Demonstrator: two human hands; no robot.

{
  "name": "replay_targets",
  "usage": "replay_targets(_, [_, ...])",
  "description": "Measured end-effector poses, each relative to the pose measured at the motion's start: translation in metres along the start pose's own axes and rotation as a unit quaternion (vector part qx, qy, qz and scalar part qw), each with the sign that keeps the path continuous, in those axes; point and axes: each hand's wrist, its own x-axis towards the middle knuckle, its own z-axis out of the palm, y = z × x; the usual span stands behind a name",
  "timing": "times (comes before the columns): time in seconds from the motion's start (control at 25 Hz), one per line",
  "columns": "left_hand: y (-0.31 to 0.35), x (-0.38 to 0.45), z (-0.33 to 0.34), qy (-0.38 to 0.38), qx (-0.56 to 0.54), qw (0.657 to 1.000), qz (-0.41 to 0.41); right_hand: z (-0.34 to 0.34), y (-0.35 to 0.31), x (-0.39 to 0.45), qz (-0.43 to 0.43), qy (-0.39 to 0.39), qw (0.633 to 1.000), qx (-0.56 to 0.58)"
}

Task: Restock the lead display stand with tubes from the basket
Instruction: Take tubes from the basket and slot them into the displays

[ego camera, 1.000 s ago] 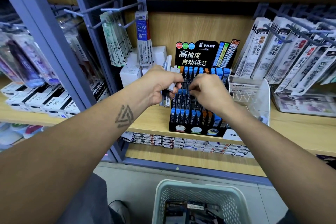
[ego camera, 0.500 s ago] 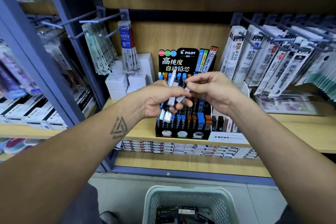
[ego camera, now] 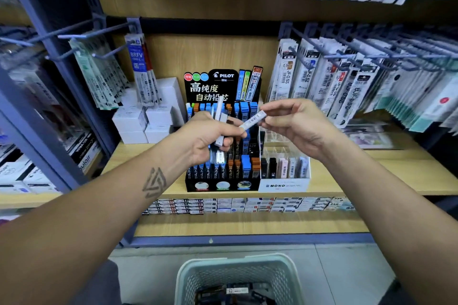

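Both hands hold tubes in front of the black lead display stand [ego camera: 221,182] on the shelf [ego camera: 347,181]. Left hand [ego camera: 210,137] grips a bunch of tubes [ego camera: 219,131], perhaps three or four; right hand [ego camera: 295,124] pinches one white tube [ego camera: 252,120], tilted. Below, the basket [ego camera: 238,277] sits on the floor.

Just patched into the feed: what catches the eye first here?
Two hands meet mid-frame: the right hand pinches a white lead tube, while the left hand grips a bundle of tubes. Behind them stands the black Pilot display stand on the wooden shelf; a pale basket sits below.
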Motion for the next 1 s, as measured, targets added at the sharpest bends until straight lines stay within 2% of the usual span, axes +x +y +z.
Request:
replay_targets(0.32, [-0.008, 0.011, 0.034, 0.027, 0.051, 0.998, 0.032, -0.026, -0.001, -0.012, 0.013, 0.029, 0.999, -0.007])
replay_targets(0.72, [-0.009, 0.009, 0.063, -0.001, 0.056, 0.998, 0.008, -0.063, -0.012, -0.027, -0.043, 0.099, 0.989, -0.097])
replay_targets(0.8, [-0.011, 0.010, 0.063, -0.001, 0.046, 0.999, -0.004, -0.073, -0.010, -0.026, -0.057, 0.119, 0.967, -0.218])
replay_targets(0.92, [-0.015, 0.013, 0.064, -0.017, 0.012, 0.999, -0.028, -0.083, -0.005, -0.021, -0.061, 0.113, 0.886, -0.446])
replay_targets(1.0, [-0.017, 0.015, 0.066, -0.029, -0.008, 0.999, -0.040, -0.086, -0.002, -0.022, -0.046, 0.093, 0.856, -0.507])
